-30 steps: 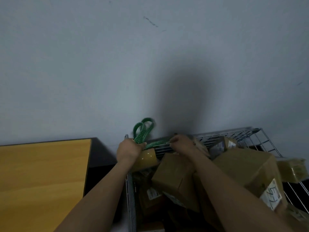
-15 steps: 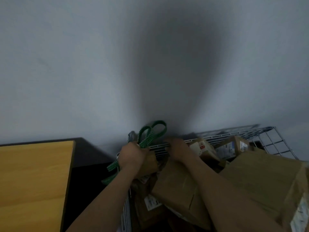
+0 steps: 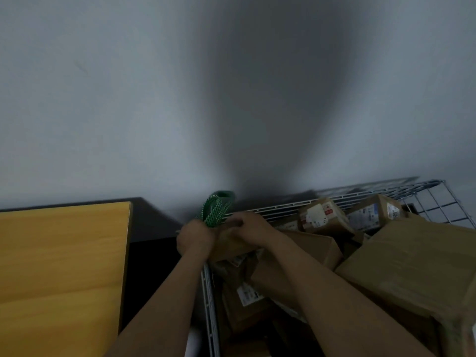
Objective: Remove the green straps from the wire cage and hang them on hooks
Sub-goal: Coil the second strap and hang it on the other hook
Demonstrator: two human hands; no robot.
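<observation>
Right hand slides in beside the left hand, which clamps the bunched strap; right's own grip I can't tell. Strap looks nearly free of the cage.

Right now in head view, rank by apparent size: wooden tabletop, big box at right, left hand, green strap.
1. wooden tabletop
2. big box, cropped by frame
3. left hand and green strap: alike, unranked

The scene is dim and grainy, with soft focus throughout. A broad dark shadow fans up the grey wall from behind the wire cage — light evidently comes from behind the person. Straight edges bow near the borders — wide-angle distortion. The cardboard boxes look murky.
</observation>
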